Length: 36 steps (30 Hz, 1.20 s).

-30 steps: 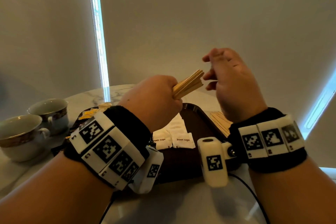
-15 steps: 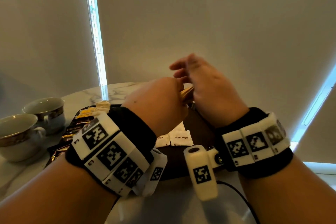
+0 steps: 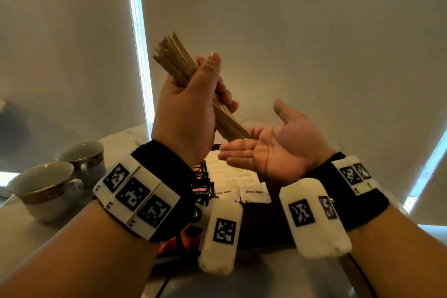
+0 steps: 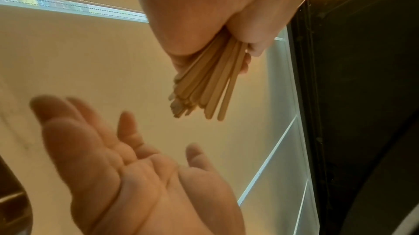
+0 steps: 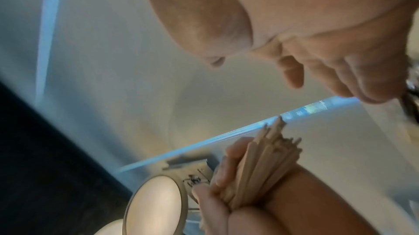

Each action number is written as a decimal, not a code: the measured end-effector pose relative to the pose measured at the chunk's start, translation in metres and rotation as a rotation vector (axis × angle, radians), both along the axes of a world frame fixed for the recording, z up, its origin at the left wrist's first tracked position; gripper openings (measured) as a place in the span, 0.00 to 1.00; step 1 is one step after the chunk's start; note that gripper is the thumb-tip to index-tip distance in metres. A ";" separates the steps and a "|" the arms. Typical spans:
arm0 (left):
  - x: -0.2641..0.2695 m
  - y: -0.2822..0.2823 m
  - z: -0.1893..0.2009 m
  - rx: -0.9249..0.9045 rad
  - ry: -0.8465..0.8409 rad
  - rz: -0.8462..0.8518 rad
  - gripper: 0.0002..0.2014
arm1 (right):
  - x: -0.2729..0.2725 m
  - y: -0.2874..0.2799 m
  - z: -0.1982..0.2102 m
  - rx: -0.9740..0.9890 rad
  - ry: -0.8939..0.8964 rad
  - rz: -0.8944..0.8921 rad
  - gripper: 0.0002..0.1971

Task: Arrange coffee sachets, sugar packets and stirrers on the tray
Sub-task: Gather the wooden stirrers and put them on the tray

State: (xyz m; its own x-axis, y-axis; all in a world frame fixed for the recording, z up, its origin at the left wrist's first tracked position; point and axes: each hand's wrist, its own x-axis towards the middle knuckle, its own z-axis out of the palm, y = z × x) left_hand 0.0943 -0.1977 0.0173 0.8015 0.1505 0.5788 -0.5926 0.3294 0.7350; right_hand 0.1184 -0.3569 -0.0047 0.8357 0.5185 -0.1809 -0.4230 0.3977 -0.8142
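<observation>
I have my left hand [image 3: 186, 104] wrapped round a bundle of stirrers [image 3: 174, 60] raised above the tray [image 3: 263, 222], my right hand [image 3: 273, 150] flat, palm up, fingers straight, just beneath their lower ends.

Left hand [image 3: 186, 104] raised, fingers [image 3: 226, 94] curled in a grip, right hand [image 3: 273, 150] palm up, fingers straight

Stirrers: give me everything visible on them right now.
The stirrers are a bundle of thin, flat, pale wooden sticks, uneven at both ends. The left hand grips them round the middle, raised above the tray and tilted, upper ends up and to the left. Their lower ends point down at the open palm of the right hand; the left wrist view shows a gap there.
</observation>
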 end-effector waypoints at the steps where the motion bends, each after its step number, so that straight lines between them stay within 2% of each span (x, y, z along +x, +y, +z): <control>1: 0.001 0.000 -0.001 0.011 -0.031 0.017 0.13 | 0.000 0.002 0.000 0.049 0.033 0.013 0.48; 4: -0.002 -0.007 -0.010 0.157 -0.085 0.072 0.12 | -0.004 0.007 -0.002 0.257 0.057 0.121 0.54; 7: -0.009 -0.015 -0.016 0.278 -0.089 0.062 0.12 | -0.011 0.010 -0.001 0.415 0.048 0.151 0.53; 11: -0.013 -0.015 -0.013 0.232 -0.124 0.150 0.11 | -0.015 0.014 0.001 0.402 0.009 0.081 0.51; 18: -0.013 -0.023 -0.020 0.200 -0.014 0.106 0.13 | -0.021 0.018 0.001 0.282 -0.077 -0.042 0.46; 20: -0.011 -0.021 -0.020 0.225 0.020 0.115 0.14 | -0.020 0.020 -0.002 0.196 -0.109 -0.020 0.47; 22: -0.007 -0.018 -0.017 0.366 0.076 0.112 0.12 | -0.020 0.020 -0.001 -0.013 -0.232 -0.069 0.47; 26: -0.008 -0.010 -0.009 0.960 0.160 0.006 0.06 | -0.026 0.003 0.019 -0.331 -0.703 -0.392 0.40; 28: -0.010 -0.011 -0.009 1.124 0.147 0.053 0.05 | -0.032 -0.005 0.025 -0.589 -0.958 -0.459 0.39; 30: -0.013 -0.016 -0.008 1.209 0.123 0.096 0.03 | -0.036 -0.005 0.024 -0.712 -1.043 -0.426 0.28; 31: -0.015 -0.020 -0.007 1.242 0.137 0.101 0.06 | -0.037 -0.004 0.022 -0.737 -1.057 -0.441 0.22; 33: -0.016 -0.024 -0.009 1.249 0.206 0.071 0.09 | -0.034 -0.003 0.019 -0.763 -1.107 -0.535 0.14; 36: -0.014 -0.024 -0.012 1.075 0.246 0.083 0.09 | -0.027 -0.005 0.016 -0.785 -1.141 -0.653 0.14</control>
State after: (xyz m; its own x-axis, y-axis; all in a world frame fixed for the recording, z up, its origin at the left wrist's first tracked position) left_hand 0.0799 -0.2218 0.0056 0.9233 -0.2765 0.2664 -0.3817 -0.5861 0.7147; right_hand 0.0911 -0.3622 0.0114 0.7517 0.1001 0.6519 0.6276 -0.4123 -0.6604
